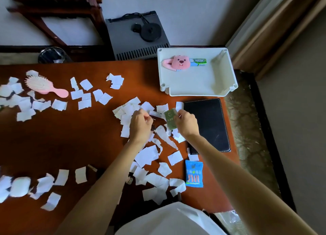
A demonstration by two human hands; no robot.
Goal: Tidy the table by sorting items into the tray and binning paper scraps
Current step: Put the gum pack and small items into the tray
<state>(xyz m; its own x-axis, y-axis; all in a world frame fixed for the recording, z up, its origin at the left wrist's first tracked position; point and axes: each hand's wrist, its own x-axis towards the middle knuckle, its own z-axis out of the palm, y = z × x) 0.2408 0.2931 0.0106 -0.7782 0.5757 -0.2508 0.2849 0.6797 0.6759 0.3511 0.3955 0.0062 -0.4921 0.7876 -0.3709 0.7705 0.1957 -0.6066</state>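
Tray (197, 86): gum pack (198, 62) reads "DOUBLEMINT" | right hand (187, 123) pinches green packet (170, 118) | left hand (141, 123) closed, contents unclear

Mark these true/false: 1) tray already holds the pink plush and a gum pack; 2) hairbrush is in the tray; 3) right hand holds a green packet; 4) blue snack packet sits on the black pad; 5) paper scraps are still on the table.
1. True. The white tray holds the pink plush toy and the green gum pack.
2. False. The pink hairbrush lies on the table at far left, among scraps.
3. True. The right hand grips a green packet.
4. False. The blue snack packet lies on the wood, nearer the person than the black pad.
5. True. Paper scraps cover much of the table; the left hand is down among them.
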